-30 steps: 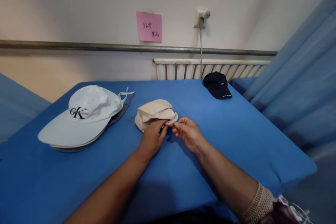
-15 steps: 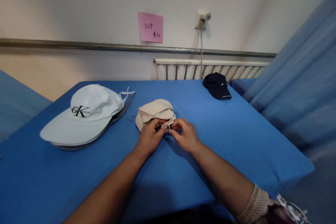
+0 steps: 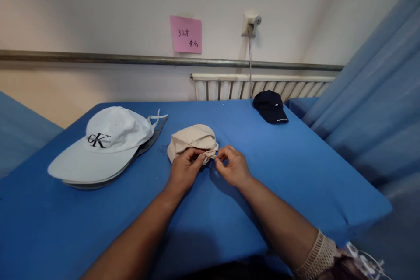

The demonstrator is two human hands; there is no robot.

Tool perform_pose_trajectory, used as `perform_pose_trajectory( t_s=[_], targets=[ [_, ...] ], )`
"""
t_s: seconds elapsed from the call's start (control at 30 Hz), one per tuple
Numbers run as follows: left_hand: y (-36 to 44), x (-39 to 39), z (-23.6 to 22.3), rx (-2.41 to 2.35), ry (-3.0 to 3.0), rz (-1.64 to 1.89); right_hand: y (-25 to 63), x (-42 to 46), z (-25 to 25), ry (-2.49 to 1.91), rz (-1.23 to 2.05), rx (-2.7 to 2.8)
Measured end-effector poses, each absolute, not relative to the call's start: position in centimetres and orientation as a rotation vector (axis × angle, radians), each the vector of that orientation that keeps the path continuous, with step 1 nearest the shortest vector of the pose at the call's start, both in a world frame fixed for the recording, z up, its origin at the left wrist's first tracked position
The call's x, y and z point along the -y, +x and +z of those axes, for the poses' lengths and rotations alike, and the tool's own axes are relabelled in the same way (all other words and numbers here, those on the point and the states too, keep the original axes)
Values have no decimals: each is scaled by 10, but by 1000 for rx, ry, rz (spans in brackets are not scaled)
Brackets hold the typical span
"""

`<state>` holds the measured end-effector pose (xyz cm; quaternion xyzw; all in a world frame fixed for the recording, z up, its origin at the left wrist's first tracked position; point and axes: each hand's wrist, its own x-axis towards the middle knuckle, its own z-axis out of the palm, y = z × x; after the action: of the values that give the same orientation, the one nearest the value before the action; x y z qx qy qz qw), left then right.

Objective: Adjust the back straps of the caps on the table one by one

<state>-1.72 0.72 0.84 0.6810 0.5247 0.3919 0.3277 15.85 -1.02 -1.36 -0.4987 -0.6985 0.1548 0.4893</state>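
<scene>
A beige cap lies on the blue-covered table in front of me, its back opening toward my body. My left hand pinches the edge of the cap's back strap between thumb and fingers. At the strap's right end, my right hand closes thumb and forefinger on a thin end of it. The fingers partly hide the strap, and any fastening on it is too small to make out.
White caps with a darker one beneath sit to the left. A navy cap rests at the far right edge. Behind stand a radiator, a wall pipe and a plugged-in cord. Blue curtain hangs at right.
My right hand has moved slightly to the right, drawing the strap's end out from my left hand. The view has shifted a little; the other caps stay put.
</scene>
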Motion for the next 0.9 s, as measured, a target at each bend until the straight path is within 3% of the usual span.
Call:
perform_pose_trajectory(
  t_s=[0.6,0.9],
  targets=[
    [-18,-10,18,-1207,1267,1132,159,5,-23,-1142,465,1679],
    [-16,5,33,-1313,1790,1112,155,7,-21,-1006,466,1648]
  ],
)
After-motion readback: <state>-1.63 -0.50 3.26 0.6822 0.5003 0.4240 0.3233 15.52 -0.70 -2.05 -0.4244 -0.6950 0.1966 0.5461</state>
